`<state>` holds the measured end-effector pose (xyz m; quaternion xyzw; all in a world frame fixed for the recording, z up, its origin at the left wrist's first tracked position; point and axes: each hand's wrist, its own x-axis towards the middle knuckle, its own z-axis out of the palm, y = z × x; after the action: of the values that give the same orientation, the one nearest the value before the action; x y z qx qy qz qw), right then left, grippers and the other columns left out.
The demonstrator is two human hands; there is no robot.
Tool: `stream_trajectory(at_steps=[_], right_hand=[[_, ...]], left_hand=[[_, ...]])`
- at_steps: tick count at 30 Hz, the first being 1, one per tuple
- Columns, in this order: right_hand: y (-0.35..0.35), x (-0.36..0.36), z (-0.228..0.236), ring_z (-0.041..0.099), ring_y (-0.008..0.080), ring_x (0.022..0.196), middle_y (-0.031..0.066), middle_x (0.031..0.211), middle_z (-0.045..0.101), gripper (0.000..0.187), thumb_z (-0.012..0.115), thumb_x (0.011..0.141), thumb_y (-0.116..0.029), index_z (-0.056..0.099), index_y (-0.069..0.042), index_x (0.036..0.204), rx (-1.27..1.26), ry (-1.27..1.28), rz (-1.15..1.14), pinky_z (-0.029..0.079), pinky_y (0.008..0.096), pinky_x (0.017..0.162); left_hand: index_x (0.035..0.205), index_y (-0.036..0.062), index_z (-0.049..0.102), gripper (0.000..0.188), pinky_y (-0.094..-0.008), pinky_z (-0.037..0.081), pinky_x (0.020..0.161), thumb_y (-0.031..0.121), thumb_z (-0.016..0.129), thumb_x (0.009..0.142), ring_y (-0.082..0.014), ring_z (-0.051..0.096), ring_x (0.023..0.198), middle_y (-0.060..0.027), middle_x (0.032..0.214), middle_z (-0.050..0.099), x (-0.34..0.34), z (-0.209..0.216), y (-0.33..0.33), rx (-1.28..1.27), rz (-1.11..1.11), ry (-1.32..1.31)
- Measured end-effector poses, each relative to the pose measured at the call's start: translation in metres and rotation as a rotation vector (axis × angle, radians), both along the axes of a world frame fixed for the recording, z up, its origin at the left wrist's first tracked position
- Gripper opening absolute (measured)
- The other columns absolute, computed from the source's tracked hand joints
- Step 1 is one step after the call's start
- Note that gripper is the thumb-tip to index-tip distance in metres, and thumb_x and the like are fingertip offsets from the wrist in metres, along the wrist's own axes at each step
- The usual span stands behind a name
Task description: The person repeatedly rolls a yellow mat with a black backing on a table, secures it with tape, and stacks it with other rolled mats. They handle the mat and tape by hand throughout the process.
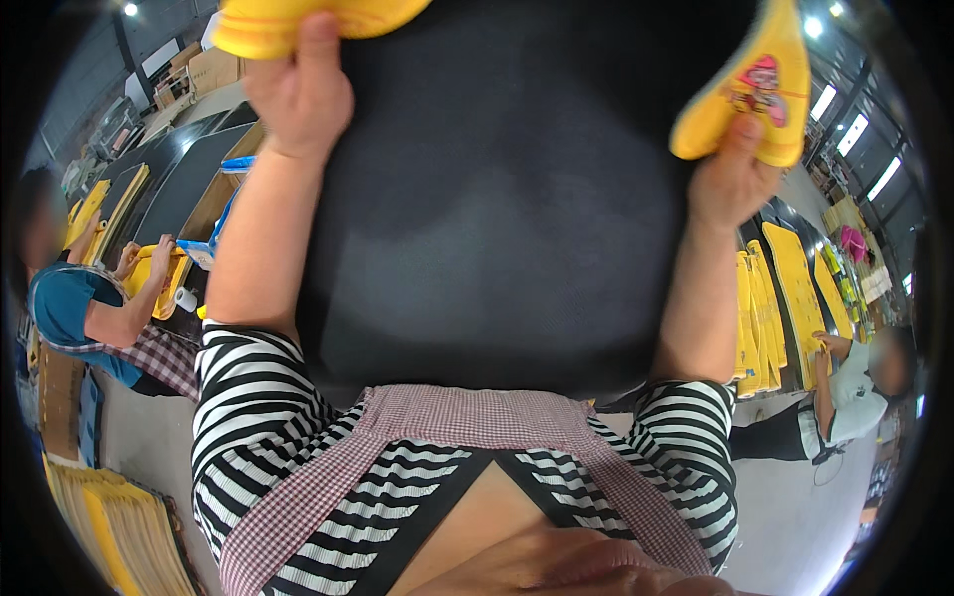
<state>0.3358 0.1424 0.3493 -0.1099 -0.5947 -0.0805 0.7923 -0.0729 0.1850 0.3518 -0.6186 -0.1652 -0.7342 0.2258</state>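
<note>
yellow-edged black mat (497,199), left hand (298,94) and right hand (730,179) gripping its corners, cartoon label (760,89) right

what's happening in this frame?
A person in a striped top and checked apron holds up a large dark sheet with yellow edging, one corner in each hand. The left hand pinches the yellow edge at the upper left; the right hand grips the yellow corner with a cartoon print at the upper right. The sheet hangs in front of the body and hides the bench. To either side, other people work at tables with stacks of similar yellow pieces.
</note>
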Motion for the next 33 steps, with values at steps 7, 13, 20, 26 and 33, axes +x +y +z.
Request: stream_trajectory(at_steps=[7, 13, 20, 26, 33], right_hand=[[0.201, 0.058, -0.133, 0.052, 0.0408, 0.138, 0.0233, 0.147, 0.058, 0.059, 0.063, 0.104, -0.044, 0.057, -0.002, 0.144, -0.613, -0.513, -0.644, 0.036, 0.0481, 0.119], [0.106, 0.047, -0.291, 0.049, 0.0388, 0.143, 0.0255, 0.152, 0.054, 0.066, 0.077, 0.093, -0.040, 0.061, 0.002, 0.141, -1.391, -0.637, -0.241, 0.040, 0.0434, 0.120], [-0.074, 0.036, -0.367, 0.044, 0.0452, 0.144, 0.0272, 0.155, 0.048, 0.074, 0.081, 0.088, -0.023, 0.050, 0.000, 0.151, -1.595, -0.686, -0.557, 0.035, 0.0495, 0.122], [-0.073, 0.050, -0.354, 0.061, 0.0399, 0.123, 0.0243, 0.137, 0.059, 0.068, 0.082, 0.087, -0.020, 0.053, -0.001, 0.146, -1.809, -0.372, -0.500, 0.049, 0.0438, 0.106], [-0.089, 0.104, -0.403, 0.061, 0.0315, 0.129, 0.0219, 0.142, 0.061, 0.077, 0.083, 0.086, -0.026, 0.049, 0.006, 0.148, -1.809, -0.368, -0.111, 0.048, 0.0381, 0.107]], left_hand=[[0.155, 0.0120, 0.047, 0.073, -0.0517, 0.037, 0.119, 0.035, 0.077, 0.092, -0.0374, 0.043, 0.148, -0.0242, 0.155, 0.049, 0.040, -0.131, 0.175, -0.668, 0.456, 0.557], [0.163, 0.0215, 0.038, 0.080, -0.0542, 0.036, 0.121, 0.052, 0.070, 0.095, -0.0527, 0.033, 0.151, -0.0293, 0.171, 0.018, -0.012, -0.319, 0.104, -1.930, 0.415, 0.702], [0.143, 0.0088, 0.060, 0.057, -0.0442, 0.051, 0.106, 0.022, 0.077, 0.091, -0.0399, 0.063, 0.124, -0.0207, 0.142, 0.061, -0.033, -0.360, -0.053, -1.768, 0.440, 0.376], [0.127, 0.0087, 0.070, 0.041, -0.0421, 0.053, 0.100, 0.015, 0.081, 0.087, -0.0383, 0.066, 0.116, -0.0180, 0.128, 0.069, -0.030, -0.327, -0.106, -1.728, 0.406, 0.275], [0.126, 0.0101, 0.070, 0.038, -0.0331, 0.055, 0.093, 0.017, 0.081, 0.089, -0.0205, 0.068, 0.106, -0.0103, 0.122, 0.071, -0.055, -0.349, -0.139, -1.918, -0.046, 0.098]])
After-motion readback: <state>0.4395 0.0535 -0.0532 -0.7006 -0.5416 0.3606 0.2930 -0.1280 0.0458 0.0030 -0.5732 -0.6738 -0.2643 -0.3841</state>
